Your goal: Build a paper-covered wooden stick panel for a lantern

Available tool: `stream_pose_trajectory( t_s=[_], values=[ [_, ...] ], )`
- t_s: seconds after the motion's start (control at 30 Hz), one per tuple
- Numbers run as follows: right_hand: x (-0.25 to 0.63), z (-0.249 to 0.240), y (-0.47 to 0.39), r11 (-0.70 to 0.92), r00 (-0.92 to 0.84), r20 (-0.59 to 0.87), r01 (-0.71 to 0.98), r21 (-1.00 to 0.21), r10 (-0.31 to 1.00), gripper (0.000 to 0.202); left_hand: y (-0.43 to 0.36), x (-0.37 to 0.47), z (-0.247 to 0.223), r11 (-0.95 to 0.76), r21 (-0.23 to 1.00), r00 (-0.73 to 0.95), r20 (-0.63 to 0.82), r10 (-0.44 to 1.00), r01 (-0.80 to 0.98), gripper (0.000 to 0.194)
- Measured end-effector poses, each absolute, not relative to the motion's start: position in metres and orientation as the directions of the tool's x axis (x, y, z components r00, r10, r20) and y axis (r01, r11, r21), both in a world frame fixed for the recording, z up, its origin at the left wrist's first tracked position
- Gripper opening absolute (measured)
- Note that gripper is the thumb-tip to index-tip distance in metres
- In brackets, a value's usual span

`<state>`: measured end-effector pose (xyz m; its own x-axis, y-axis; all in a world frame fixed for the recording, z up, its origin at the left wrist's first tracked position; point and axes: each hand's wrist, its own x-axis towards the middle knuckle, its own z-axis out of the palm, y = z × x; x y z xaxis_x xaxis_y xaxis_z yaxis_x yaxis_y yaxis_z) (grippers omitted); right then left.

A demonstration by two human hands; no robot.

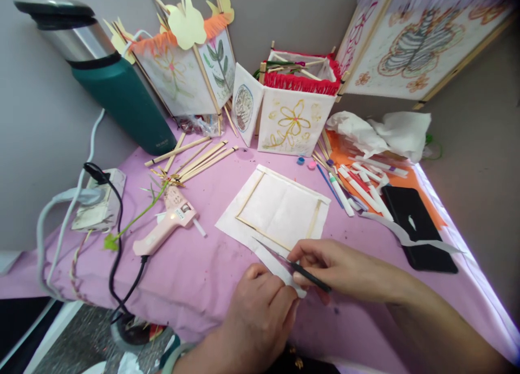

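Observation:
In the head view, my right hand (pixel 325 266) grips a black-handled blade (pixel 311 276), slim and pointed; I cannot tell whether it is a craft knife or scissors. Its tip lies over the near edge of a white sheet (pixel 229 222). On that sheet rests a square frame of thin wooden sticks (pixel 260 234), with paper folded over its far side. My left hand (pixel 264 314) is closed beside the blade, its fingertips on a narrow flap of the sheet's near edge (pixel 280 268). What the curled fingers pinch is partly hidden.
A pink glue gun (pixel 166 228) and wooden sticks (pixel 203 160) lie left, near a power strip (pixel 99 206) with cables. A teal bottle (pixel 122 98) leans behind them. Decorated paper lanterns (pixel 290 119) stand at the back. Markers (pixel 357 187) and a black phone (pixel 418 222) lie right.

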<state>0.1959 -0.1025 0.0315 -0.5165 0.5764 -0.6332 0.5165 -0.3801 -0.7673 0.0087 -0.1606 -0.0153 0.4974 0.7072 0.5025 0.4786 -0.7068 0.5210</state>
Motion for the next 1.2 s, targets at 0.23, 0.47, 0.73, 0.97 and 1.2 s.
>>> stream_pose_trajectory(
  t_s=[0.23,0.47,0.73,0.97,1.2],
  values=[
    [0.195,0.035,-0.099,-0.339,-0.508,-0.638,0.561,-0.755,0.579,0.021,-0.16,0.01,-0.015,-0.71,0.506,0.507,0.498,0.704,0.489,0.015],
    [0.193,0.037,-0.097,-0.291,-0.496,-0.625,0.593,-0.751,0.603,0.021,-0.159,0.01,-0.015,-0.71,0.505,0.494,0.51,0.704,0.491,0.014],
    [0.194,0.034,-0.097,-0.288,-0.498,-0.621,0.59,-0.754,0.606,0.018,-0.16,0.011,-0.014,-0.709,0.494,0.492,0.511,0.705,0.503,0.014],
    [0.197,0.034,-0.097,-0.292,-0.516,-0.63,0.59,-0.753,0.581,0.021,-0.156,-0.002,-0.006,-0.677,0.505,0.414,0.543,0.731,0.535,0.01],
    [0.196,0.036,-0.093,-0.319,-0.545,-0.642,0.573,-0.755,0.54,0.021,-0.138,-0.027,-0.008,-0.443,0.277,0.277,0.479,0.833,0.852,0.02]
  ],
)
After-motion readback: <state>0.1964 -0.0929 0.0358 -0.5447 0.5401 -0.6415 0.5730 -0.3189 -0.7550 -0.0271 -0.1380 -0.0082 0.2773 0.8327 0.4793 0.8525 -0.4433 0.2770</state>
